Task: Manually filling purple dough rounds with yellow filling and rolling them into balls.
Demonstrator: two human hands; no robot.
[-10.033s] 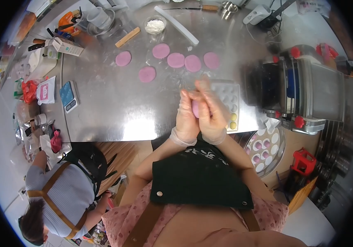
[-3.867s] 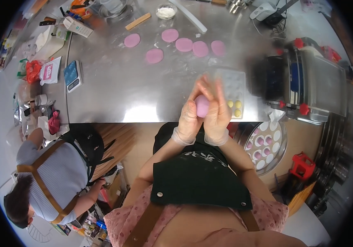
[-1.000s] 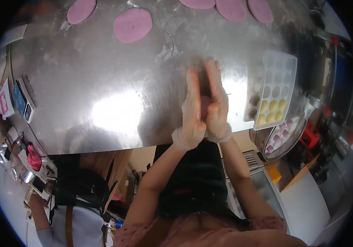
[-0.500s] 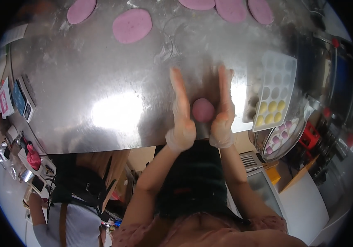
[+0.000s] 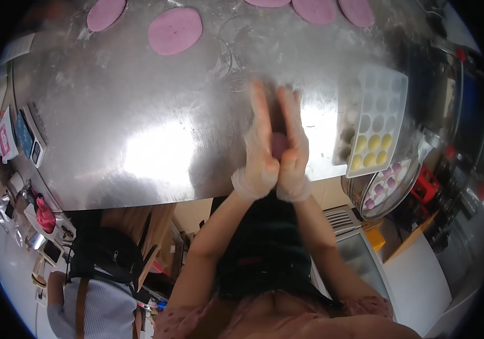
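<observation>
On the steel table (image 5: 112, 90), near its front edge, my left hand (image 5: 259, 147) and my right hand (image 5: 292, 147), both in clear gloves, face each other with long, straight fingers. Their palms hold a pink dough ball (image 5: 279, 141) from either side, which mostly hides it. To their right lies a translucent mould tray (image 5: 383, 85) with several yellow balls (image 5: 373, 144) in its nearer cups. Several flat pink dough discs (image 5: 175, 31) lie at the back of the table.
A scale (image 5: 30, 135) and white packet (image 5: 6, 141) sit at left. A co-worker (image 5: 98, 308) is at lower left, beside a dark bag (image 5: 106, 248). A round metal pan (image 5: 360, 209) with small purple pieces (image 5: 391, 182) is below the right edge; an appliance (image 5: 462, 101) stands far right.
My palms, apart on either side of the ball half a second ago, have closed in around it. The view is lower and closer than in the two earliest frames.
</observation>
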